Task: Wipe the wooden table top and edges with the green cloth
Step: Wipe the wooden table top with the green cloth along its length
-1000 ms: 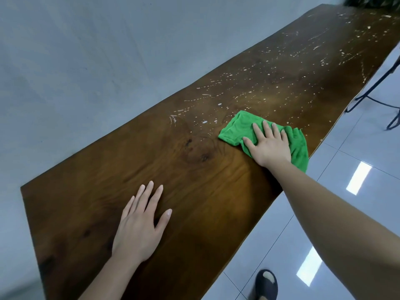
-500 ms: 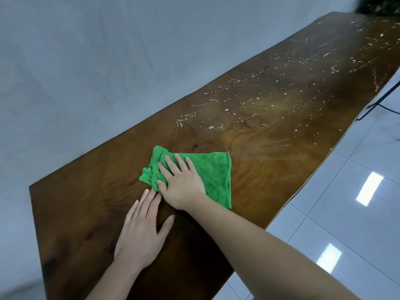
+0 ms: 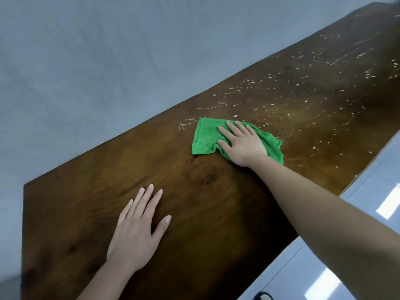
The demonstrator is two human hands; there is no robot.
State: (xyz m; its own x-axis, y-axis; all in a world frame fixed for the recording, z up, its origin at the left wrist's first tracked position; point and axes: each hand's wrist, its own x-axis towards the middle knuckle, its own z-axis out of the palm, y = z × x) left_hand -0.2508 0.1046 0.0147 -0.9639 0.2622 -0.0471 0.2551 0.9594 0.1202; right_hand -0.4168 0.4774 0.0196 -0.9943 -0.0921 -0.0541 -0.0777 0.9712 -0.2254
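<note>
A long dark wooden table (image 3: 216, 202) runs from the near left to the far right. The green cloth (image 3: 205, 138) lies crumpled on its top near the middle. My right hand (image 3: 241, 142) presses flat on the cloth, fingers spread, palm covering the cloth's right half. My left hand (image 3: 138, 230) rests flat on the bare wood nearer to me, fingers apart, holding nothing. White specks and droplets (image 3: 303, 94) dot the tabletop beyond the cloth, toward the far end.
A grey wall (image 3: 108, 61) runs along the table's far long edge. Glossy white floor tiles (image 3: 378, 202) lie beyond the near right edge. The tip of a dark sandal (image 3: 263, 296) shows at the bottom.
My right hand has slid the cloth away from my left hand, to the right and farther along the table, up to the speckled area. The left hand has stayed in place.
</note>
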